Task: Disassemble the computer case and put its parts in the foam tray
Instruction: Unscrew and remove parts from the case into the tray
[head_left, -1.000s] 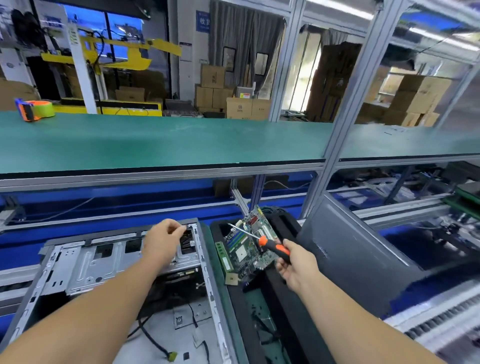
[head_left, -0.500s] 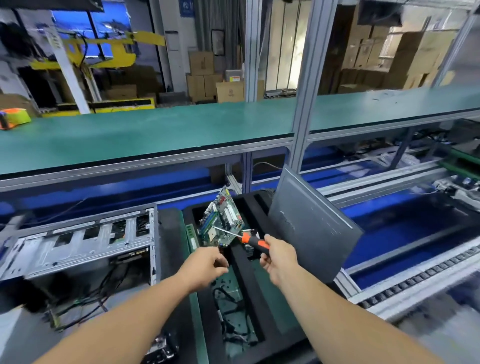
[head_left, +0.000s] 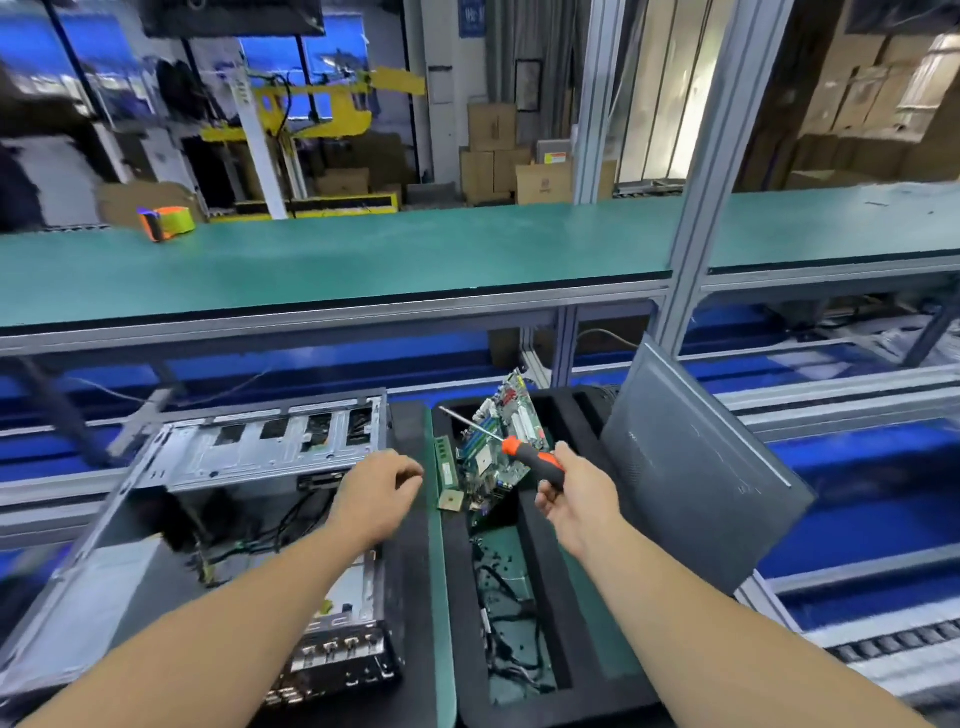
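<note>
The open metal computer case (head_left: 234, 462) lies at the left with loose cables inside. Beside it on the right stands the black foam tray (head_left: 543, 597). A green motherboard (head_left: 498, 447) leans in the tray's far slot, with a memory stick (head_left: 445, 462) and a small square chip (head_left: 451, 502) next to it. Cables (head_left: 511, 629) fill the tray's long slot. My right hand (head_left: 576, 501) grips an orange-and-black screwdriver (head_left: 535, 460) over the tray, its tip pointing up and left. My left hand (head_left: 376, 493) hovers over the case's right edge, fingers loosely curled and holding nothing visible.
A grey side panel (head_left: 691, 478) leans against the tray's right side. A green bench shelf (head_left: 363, 260) runs across above, with an orange tape dispenser (head_left: 166, 222) on it. An aluminium post (head_left: 693, 234) rises behind the tray. Conveyor rails (head_left: 857, 649) lie at the right.
My left hand left the case's far wall, went over the tray, and now sits back at the case's right edge. The right hand kept hold of the screwdriver.
</note>
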